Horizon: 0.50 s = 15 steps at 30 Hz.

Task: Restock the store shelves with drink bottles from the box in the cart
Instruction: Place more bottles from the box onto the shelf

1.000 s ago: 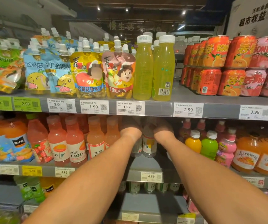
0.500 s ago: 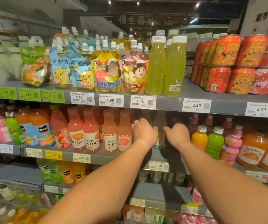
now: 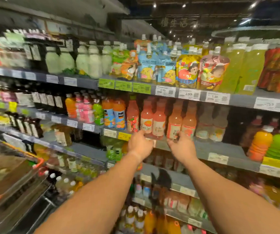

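Reaching forward with both bare arms, above the lower shelves. Down at the left, well apart from the hands, sitting in a cart with an orange rim (image 3: pixel 40 162): the brown cardboard box (image 3: pixel 9 173), its contents not readable in the blur.

Meeting, with the left hand (image 3: pixel 140 146), the foot of a pink-orange plastic juice bottle (image 3: pixel 146 120). Fingers are curving toward it, yet it is too blurred for telling whether they are gripping or only touching. Pinching, with the right hand (image 3: pixel 180 147), the bottom of a neighbouring orange plastic bottle with a red label (image 3: pixel 174 124), thumb on one side and fingers on the other.

Probably straightening the front row on the grey metal middle shelf (image 3: pixel 220 149). Worth doing slowly: sliding each bottle upright, turning the label outward, and holding a little higher than the foot, since tightly packed neighbours are likely tipping one another.

Further right, standing near a dark gap: a round orange bottle with a white cap (image 3: pixel 261 142) and a green one beside it. Hanging close over the bottle tops: the upper shelf edge with white price tags (image 3: pixel 189 94), leaving little room for lifting. Above it, colourful spouted drink pouches (image 3: pixel 186 71).
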{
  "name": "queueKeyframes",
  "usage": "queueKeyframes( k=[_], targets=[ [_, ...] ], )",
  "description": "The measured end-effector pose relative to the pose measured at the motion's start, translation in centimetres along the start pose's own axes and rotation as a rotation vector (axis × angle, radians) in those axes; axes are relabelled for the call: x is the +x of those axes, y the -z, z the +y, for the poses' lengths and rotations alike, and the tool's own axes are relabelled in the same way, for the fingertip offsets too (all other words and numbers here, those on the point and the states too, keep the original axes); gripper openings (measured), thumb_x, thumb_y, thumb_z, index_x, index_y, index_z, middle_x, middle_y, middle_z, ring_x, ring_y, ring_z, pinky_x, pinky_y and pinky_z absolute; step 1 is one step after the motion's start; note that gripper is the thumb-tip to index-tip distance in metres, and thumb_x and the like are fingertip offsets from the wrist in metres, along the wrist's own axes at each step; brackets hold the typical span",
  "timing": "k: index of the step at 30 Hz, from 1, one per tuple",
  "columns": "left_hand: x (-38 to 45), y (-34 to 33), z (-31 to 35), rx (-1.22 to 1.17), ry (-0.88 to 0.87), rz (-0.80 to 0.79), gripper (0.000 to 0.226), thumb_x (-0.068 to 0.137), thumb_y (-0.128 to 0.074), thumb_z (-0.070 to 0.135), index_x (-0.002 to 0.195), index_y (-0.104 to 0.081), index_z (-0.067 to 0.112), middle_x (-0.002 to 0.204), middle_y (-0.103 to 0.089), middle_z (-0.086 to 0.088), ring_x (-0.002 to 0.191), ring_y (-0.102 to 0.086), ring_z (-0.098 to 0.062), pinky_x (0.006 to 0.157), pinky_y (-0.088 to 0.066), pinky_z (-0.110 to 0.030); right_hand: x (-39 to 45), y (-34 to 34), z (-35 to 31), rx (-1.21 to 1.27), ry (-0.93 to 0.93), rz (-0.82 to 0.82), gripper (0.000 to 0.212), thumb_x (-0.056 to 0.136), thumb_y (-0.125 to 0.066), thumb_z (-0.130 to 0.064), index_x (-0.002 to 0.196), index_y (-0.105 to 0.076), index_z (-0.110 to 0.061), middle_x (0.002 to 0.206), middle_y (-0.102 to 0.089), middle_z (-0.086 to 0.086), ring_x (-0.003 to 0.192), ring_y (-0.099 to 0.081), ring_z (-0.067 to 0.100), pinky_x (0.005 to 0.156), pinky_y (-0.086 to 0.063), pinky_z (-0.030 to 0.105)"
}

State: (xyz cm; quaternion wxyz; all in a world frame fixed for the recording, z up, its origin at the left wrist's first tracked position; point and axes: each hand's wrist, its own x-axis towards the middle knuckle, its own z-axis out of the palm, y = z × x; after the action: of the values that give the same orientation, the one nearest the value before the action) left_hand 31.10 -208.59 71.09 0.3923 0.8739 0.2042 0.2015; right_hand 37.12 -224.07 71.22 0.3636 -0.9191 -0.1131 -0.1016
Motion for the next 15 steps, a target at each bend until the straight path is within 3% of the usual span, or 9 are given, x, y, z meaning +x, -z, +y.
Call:
queueKeyframes(
  k=[6, 8, 15],
  targets=[
    [-5.9, 15.9, -16.0, 0.158, 0.296, 0.215, 0.042, 0.084, -0.065, 0.038, 0.121, -0.061, 0.018, 0.12, -0.063, -0.007, 0.113, -0.058, -0.028, 0.091, -0.046, -0.034, -10.5, -13.8, -14.9, 0.015, 0.294, -0.307, 0.052, 0.084, -0.063, -0.045, 0.121, -0.054, -0.01, 0.119, -0.058, 0.013, 0.112, -0.055, 0.032, 0.092, -0.045, 0.037],
    [-8.6, 20.7, -20.5, 0.173, 0.373, 0.292, 0.034, 0.084, -0.065, 0.035, 0.113, -0.064, 0.018, 0.115, -0.066, -0.008, 0.11, -0.06, -0.028, 0.091, -0.047, -0.033, -14.4, -17.6, -19.7, 0.0, 0.417, -0.4, 0.051, 0.084, -0.063, -0.044, 0.121, -0.053, -0.01, 0.118, -0.058, 0.013, 0.11, -0.055, 0.033, 0.091, -0.044, 0.037],
    [-17.0, 32.2, -31.3, 0.18, 0.698, 0.517, 0.038, 0.082, -0.063, 0.035, 0.116, -0.064, 0.019, 0.115, -0.067, -0.007, 0.107, -0.062, -0.028, 0.089, -0.051, -0.033, -25.0, -27.1, -31.2, 0.079, 0.707, -0.686, 0.047, 0.081, -0.062, -0.045, 0.116, -0.055, -0.016, 0.114, -0.059, 0.009, 0.108, -0.055, 0.031, 0.09, -0.046, 0.037]
  ],
)
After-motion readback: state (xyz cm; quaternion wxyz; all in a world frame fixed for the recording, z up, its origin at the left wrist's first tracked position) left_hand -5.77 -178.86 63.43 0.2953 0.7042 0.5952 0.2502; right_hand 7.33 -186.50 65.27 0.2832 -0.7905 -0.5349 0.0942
